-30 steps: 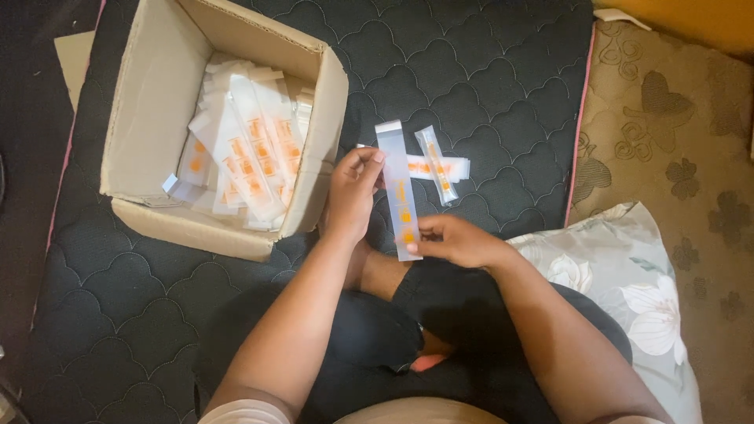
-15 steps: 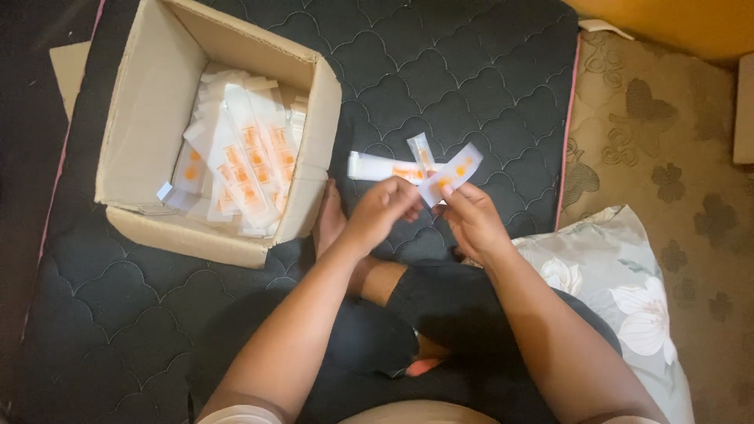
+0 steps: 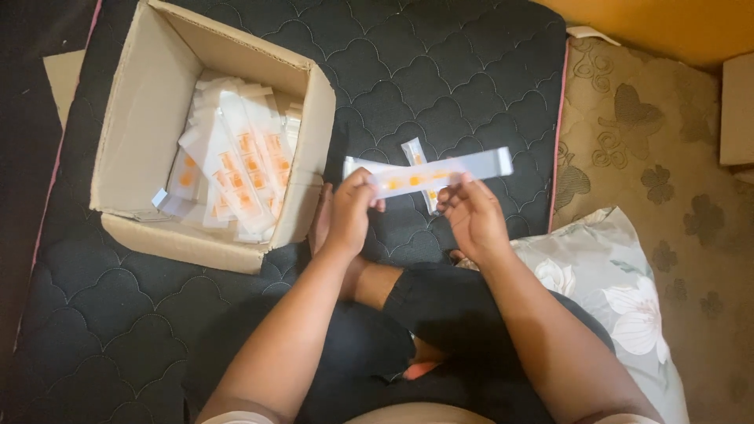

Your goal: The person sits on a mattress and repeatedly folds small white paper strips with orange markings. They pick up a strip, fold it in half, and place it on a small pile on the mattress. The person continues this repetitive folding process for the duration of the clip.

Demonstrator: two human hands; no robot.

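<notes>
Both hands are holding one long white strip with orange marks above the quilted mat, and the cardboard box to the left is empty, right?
Not quite. The left hand and right hand do hold the long white strip above the quilted mat, but the cardboard box is not empty: the head view shows a pile of similar strips inside it.

A floral pillow (image 3: 620,290) lies beside the black quilted mattress (image 3: 440,71), on a patterned beige floor (image 3: 675,196).
</notes>
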